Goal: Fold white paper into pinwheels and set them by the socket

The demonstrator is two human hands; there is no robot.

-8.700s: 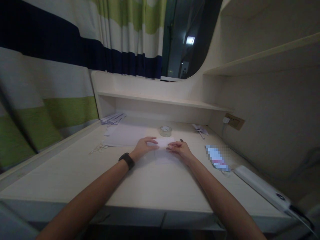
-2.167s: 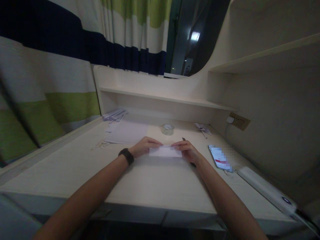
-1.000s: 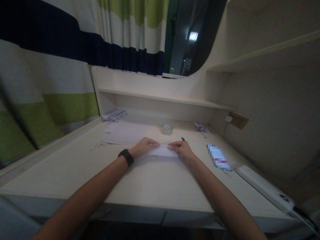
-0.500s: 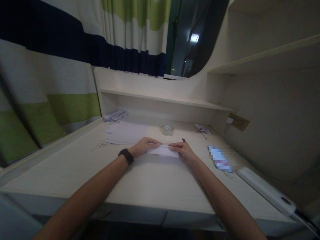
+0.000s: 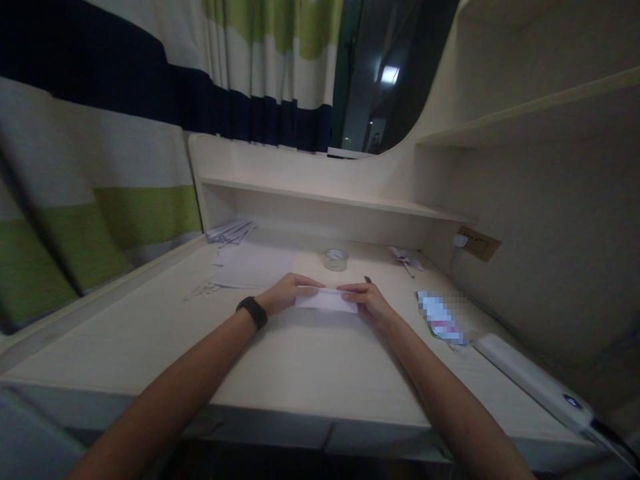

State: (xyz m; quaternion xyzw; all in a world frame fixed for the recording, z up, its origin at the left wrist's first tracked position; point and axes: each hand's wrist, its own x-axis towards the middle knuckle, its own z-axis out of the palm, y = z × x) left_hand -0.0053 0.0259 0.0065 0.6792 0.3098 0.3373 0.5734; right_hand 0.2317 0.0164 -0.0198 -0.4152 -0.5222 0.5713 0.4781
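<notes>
**A:** Folded paper strip [image 5: 326,301], white, lies flat near the middle of the counter [image 5: 300,367], long side parallel to the front edge. Where are the hands?

**B:** Left hand [image 5: 289,293], a black wristband [image 5: 253,312] on its wrist, rests at the strip's left end, fingers curled over the far edge and pressing it down. Right hand [image 5: 367,301] does the same at the right end, fingertips pinched on the top edge. Neither lifts the strip off the surface.

**A:** And around them?

**B:** Behind the strip, toward the back edge, a roll of clear tape [image 5: 335,259]. Loose white sheets [image 5: 255,265] lie toward the back left corner. A phone [image 5: 440,317] lies toward the right edge, well apart from the right hand; a white power strip [image 5: 530,381] sits nearer the front right corner.
</notes>
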